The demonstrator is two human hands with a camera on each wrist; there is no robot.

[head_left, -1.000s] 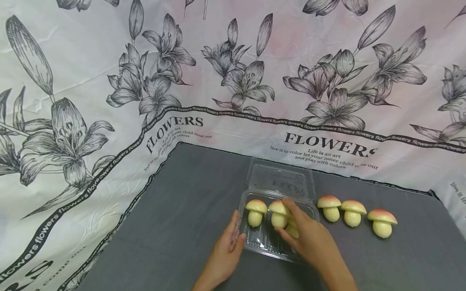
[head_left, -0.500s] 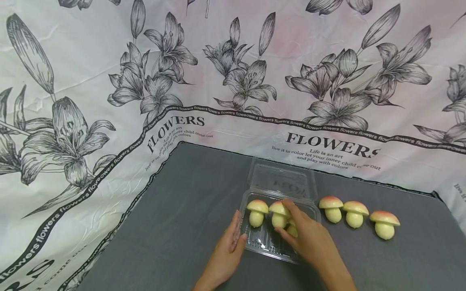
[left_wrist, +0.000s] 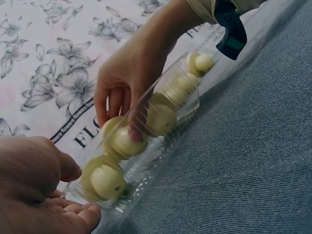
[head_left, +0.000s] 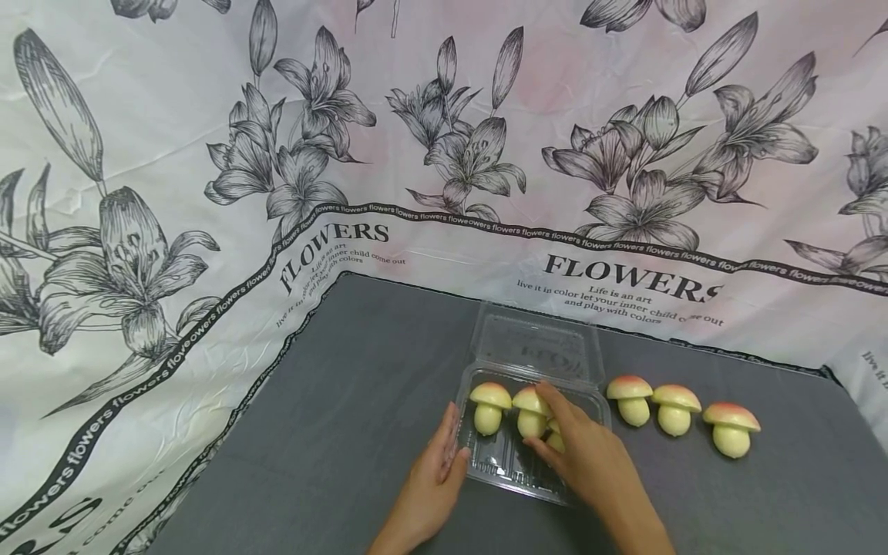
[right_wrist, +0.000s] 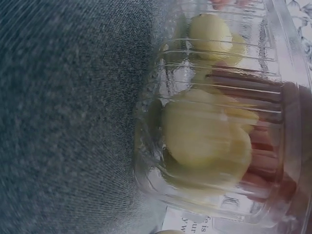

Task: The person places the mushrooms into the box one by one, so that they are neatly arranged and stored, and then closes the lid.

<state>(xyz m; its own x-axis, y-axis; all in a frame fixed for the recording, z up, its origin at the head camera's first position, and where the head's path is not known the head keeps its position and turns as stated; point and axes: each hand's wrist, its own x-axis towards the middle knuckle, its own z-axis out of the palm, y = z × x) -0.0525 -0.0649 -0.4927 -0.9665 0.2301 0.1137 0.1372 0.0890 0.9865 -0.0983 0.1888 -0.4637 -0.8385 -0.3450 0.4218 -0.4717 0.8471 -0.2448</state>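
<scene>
A clear plastic clamshell container (head_left: 496, 465) lies on the grey table with its lid (head_left: 534, 347) folded back. My left hand (head_left: 426, 486) holds its left side, thumb and fingers about the near corner in the left wrist view. Inside, a yellow mushroom (head_left: 489, 416) with a reddish cap stands at the left. My right hand (head_left: 597, 466) pinches a second mushroom (head_left: 530, 422) beside it, index finger at the cap and thumb by the stem. Another mushroom (head_left: 556, 442) is mostly hidden behind the right hand. Through the plastic, the right wrist view shows blurred mushrooms (right_wrist: 195, 131).
To the right of the container three more mushrooms stand in a row: one mushroom (head_left: 633, 401) nearest it, a middle mushroom (head_left: 675, 410) and an outer mushroom (head_left: 731, 432). A flower-printed cloth (head_left: 444, 254) rises along the table's back and left edges.
Almost nothing differs. Both hands keep their places, and the mushroom in the right hand has hardly moved. The head view shifts very slightly.
</scene>
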